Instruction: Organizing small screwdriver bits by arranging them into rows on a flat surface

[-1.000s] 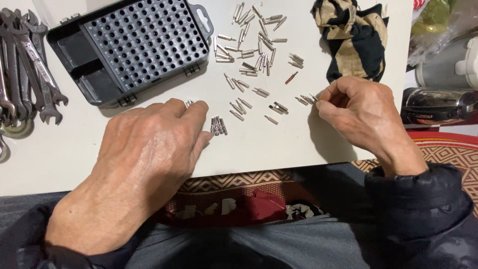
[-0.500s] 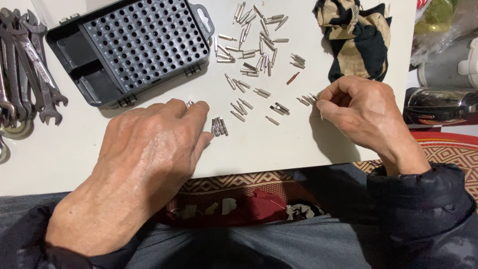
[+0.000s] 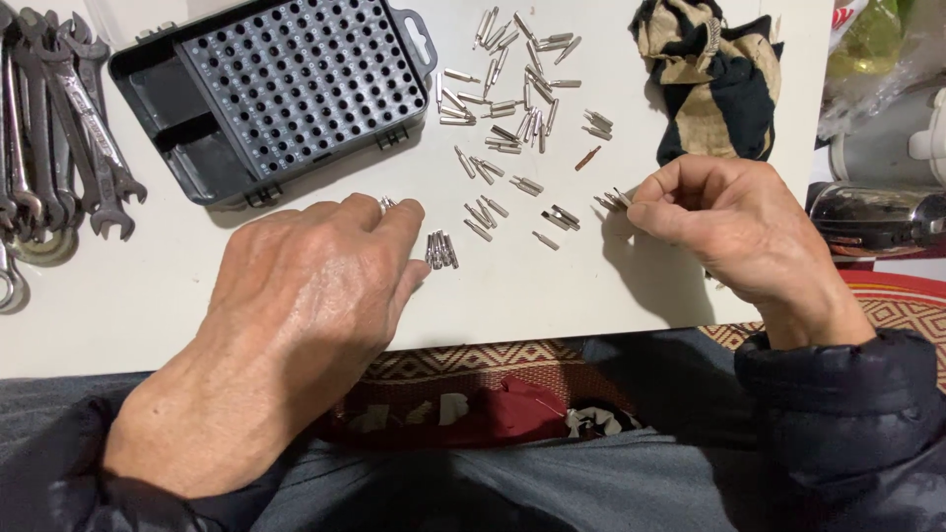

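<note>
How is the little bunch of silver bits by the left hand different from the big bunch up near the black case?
The small cluster of bits holds only a few, lying close side by side by the left hand. The big scatter of bits holds many more, spread loosely and pointing every way beside the black case. Both are short silvery metal bits on the white table.

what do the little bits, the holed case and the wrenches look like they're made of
Bits: likely steel, with a bright silvery sheen; one looks reddish-brown. Case: probably moulded plastic, matt black, with a regular hole grid and hinge tabs. Wrenches: dull grey metal, seemingly worn steel.
</note>
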